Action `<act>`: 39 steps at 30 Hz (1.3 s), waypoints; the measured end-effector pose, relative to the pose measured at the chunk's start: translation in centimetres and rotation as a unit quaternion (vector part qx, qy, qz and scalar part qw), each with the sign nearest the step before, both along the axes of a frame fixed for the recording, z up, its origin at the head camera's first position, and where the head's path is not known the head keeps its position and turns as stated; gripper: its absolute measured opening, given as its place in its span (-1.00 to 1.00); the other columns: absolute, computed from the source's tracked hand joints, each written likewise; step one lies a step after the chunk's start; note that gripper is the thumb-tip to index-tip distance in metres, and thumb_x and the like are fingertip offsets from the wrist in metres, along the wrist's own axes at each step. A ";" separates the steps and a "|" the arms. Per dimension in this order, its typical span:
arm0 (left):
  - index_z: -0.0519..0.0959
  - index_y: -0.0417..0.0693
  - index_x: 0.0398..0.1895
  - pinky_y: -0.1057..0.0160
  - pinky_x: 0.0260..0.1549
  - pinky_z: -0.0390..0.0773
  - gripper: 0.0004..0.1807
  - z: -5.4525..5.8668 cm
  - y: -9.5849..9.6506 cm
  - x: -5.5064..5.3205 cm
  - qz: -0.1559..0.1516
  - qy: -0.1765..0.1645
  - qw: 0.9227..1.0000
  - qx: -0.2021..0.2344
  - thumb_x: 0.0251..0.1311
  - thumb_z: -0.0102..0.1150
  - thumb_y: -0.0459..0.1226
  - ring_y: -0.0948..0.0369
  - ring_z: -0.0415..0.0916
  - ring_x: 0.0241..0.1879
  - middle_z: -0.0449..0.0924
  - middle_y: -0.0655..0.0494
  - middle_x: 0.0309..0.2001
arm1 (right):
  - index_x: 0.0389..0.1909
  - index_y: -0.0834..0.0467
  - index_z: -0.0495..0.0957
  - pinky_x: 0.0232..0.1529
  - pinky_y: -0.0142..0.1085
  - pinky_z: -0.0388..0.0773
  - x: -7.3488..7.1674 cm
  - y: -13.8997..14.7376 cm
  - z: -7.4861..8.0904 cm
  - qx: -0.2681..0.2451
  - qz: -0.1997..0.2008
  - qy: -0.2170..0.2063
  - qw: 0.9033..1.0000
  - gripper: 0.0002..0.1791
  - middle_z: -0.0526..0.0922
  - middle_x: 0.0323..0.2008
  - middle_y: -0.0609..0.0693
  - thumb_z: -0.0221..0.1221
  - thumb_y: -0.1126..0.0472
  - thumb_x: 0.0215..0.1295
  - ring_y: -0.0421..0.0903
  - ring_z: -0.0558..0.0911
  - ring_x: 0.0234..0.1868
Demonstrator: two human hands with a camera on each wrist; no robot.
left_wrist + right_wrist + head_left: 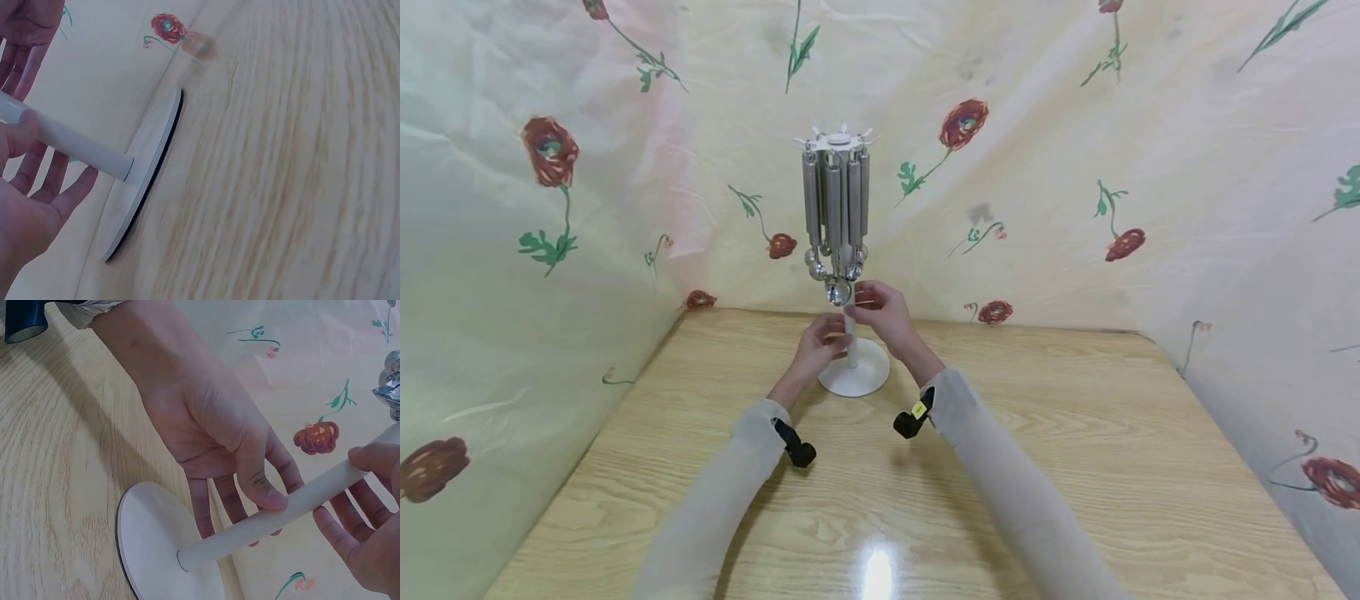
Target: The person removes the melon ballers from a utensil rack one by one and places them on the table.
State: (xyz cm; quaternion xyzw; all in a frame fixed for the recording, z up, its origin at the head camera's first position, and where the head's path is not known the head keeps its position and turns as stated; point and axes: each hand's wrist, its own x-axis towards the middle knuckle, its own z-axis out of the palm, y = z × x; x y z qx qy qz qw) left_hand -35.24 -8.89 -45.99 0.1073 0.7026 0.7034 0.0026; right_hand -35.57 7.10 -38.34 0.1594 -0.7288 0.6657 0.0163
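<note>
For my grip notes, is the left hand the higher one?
No, the left hand holds the white pole below the right hand.

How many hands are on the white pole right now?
2: the left hand, lower on the white pole and nearer the round base, and the right hand, higher up, just below the hanging metal utensils. Both hands show; neither is hidden.

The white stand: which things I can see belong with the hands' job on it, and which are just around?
In the job:
white stand
left hand, holding its pole
right hand, holding it too
metal utensils hanging there, probably

Just around:
wooden table
flowery sheet
black wrist gadgets
</note>
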 end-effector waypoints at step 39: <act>0.51 -0.27 0.02 0.02 -0.08 0.78 -0.71 0.0 11.5 1.9 -0.006 0.045 0.997 0.056 0.25 0.19 -0.57 0.18 0.55 -0.13 0.60 -0.14 -0.06 | 0.15 0.36 0.60 -0.07 -0.34 0.74 1.9 11.6 -0.9 -0.013 -0.022 0.035 0.999 -0.58 0.76 -0.17 -0.18 0.35 0.41 0.26 -0.18 0.72 -0.10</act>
